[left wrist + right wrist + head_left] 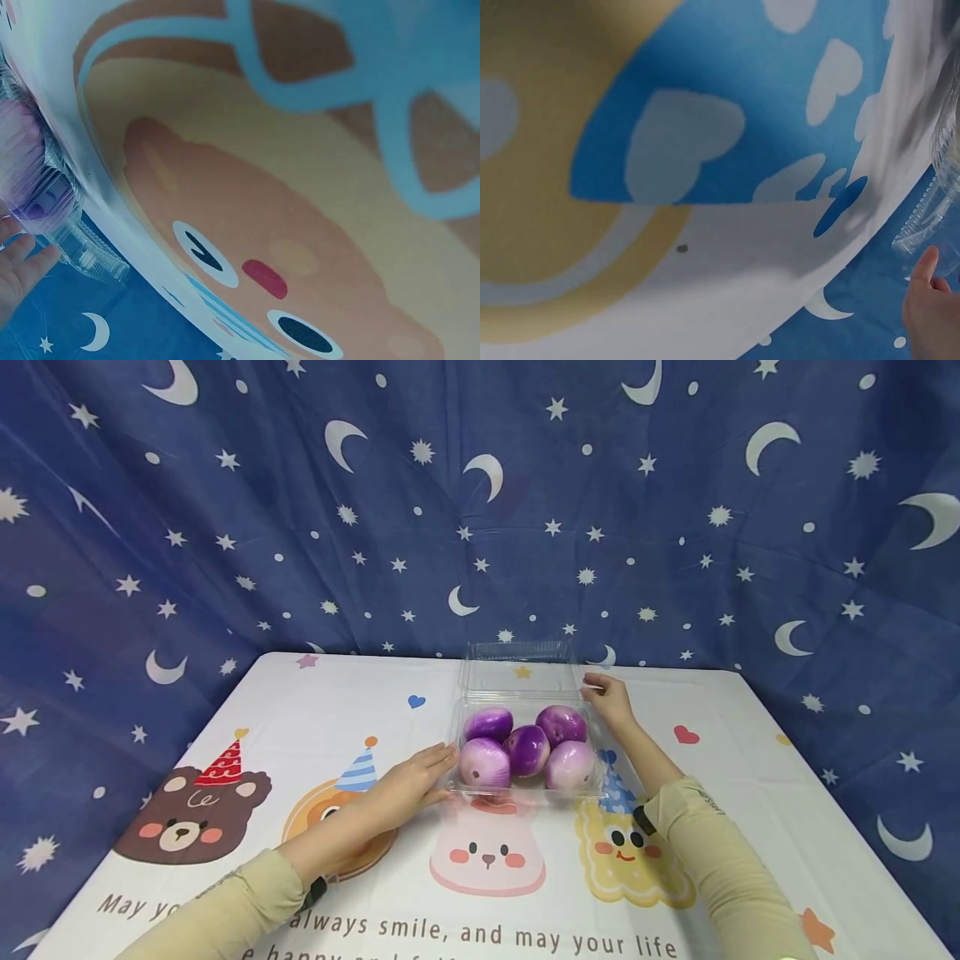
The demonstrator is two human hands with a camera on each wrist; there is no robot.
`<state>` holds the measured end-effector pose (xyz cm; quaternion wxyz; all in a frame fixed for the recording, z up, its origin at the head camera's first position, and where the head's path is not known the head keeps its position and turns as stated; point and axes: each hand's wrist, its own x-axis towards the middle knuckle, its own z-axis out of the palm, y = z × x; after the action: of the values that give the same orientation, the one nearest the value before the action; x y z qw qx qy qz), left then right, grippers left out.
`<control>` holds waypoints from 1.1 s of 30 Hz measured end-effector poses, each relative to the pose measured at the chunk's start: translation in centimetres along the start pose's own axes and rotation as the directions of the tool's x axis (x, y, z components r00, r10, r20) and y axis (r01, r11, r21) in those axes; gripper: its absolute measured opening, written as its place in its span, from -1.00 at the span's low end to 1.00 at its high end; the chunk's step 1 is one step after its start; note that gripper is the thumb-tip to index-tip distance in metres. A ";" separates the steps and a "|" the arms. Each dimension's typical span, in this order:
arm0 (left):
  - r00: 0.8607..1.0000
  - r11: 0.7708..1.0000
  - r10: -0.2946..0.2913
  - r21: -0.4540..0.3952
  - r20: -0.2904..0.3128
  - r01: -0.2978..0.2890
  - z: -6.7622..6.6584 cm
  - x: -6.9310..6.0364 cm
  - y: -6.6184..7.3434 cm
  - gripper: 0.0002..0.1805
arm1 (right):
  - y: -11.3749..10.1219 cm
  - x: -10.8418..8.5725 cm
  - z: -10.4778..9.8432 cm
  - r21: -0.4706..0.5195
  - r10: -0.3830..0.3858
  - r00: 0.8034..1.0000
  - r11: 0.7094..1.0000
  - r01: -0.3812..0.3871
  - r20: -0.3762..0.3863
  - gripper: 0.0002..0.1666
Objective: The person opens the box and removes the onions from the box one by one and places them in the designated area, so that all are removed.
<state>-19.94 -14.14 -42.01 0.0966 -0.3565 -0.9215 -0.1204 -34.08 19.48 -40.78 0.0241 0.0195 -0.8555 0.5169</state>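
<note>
Left hand [416, 781], fingers straight, touches the clear box [517, 792] of onions [528, 751]; whether the right hand [609, 700], opposite, grips its lid [491, 675] is unclear.

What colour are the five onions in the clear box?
The onions are purple, the front two paler; best seen in the head view.

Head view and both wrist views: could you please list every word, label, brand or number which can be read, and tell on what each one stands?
"May yo": tablecloth, then hidden by the left sleeve.
"always smile, and may your life": same row of the tablecloth.
"e happy": row below, cut by the picture's bottom edge; the rest cannot be read surely.
Clear container: no readable label.
Wrist views: no words.
</note>
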 end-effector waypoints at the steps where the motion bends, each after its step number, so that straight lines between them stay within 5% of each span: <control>1: 1.000 1.000 0.002 -0.002 -0.002 -0.002 0.0 0.0 0.0 -0.36 | 0.2 0.1 0.1 -0.005 -0.006 1.000 1.000 0.006 -0.005 -0.52; 4: 1.000 1.000 -0.002 -0.010 0.000 0.002 0.1 0.0 0.0 -0.35 | 3.1 1.6 0.3 0.073 -0.091 0.996 0.993 0.092 -0.021 -0.51; 10: 1.000 0.999 -0.022 -0.037 0.001 0.022 0.2 -0.2 0.0 -0.37 | 4.0 1.8 0.0 0.089 -0.075 0.997 0.993 0.075 0.000 -0.48; 12: 1.000 0.998 -0.027 -0.050 0.003 0.027 0.2 -0.2 0.1 -0.37 | 7.2 4.0 0.1 0.112 -0.085 0.996 0.990 0.082 0.015 -0.49; 17: 0.999 0.997 -0.035 -0.063 -0.003 0.034 0.0 -0.1 0.1 -0.37 | 19.9 13.2 0.7 0.092 -0.102 0.994 0.991 0.098 0.035 -0.46; 20: 0.999 0.997 -0.036 -0.070 -0.015 0.035 -0.1 -0.1 0.1 -0.37 | 24.9 16.7 0.9 0.099 -0.128 0.990 0.988 0.122 0.065 -0.38; 22: 0.999 0.996 -0.039 -0.078 -0.019 0.038 -0.2 -0.1 0.1 -0.36 | 25.9 17.4 0.7 0.142 -0.128 0.988 0.983 0.115 0.089 -0.34; 25: 0.999 0.994 -0.051 -0.093 -0.012 0.050 -0.2 0.0 0.1 -0.34 | 24.8 16.6 0.5 0.160 -0.137 0.986 0.980 0.121 0.097 -0.34; 27: 0.998 0.992 -0.065 -0.107 0.001 0.065 -0.2 0.1 0.0 -0.33 | 22.2 14.9 0.4 0.157 -0.122 0.988 0.982 0.107 0.090 -0.39; 33: 0.996 0.985 -0.087 -0.152 0.005 0.086 0.0 0.2 0.0 -0.36 | 9.9 5.1 -0.4 0.055 -0.164 0.985 0.985 0.161 0.060 -0.49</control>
<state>-20.07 -14.03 -41.95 0.0646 -0.3224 -0.9241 -0.1948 -39.78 24.40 -48.98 0.0383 0.1065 -0.8382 0.5335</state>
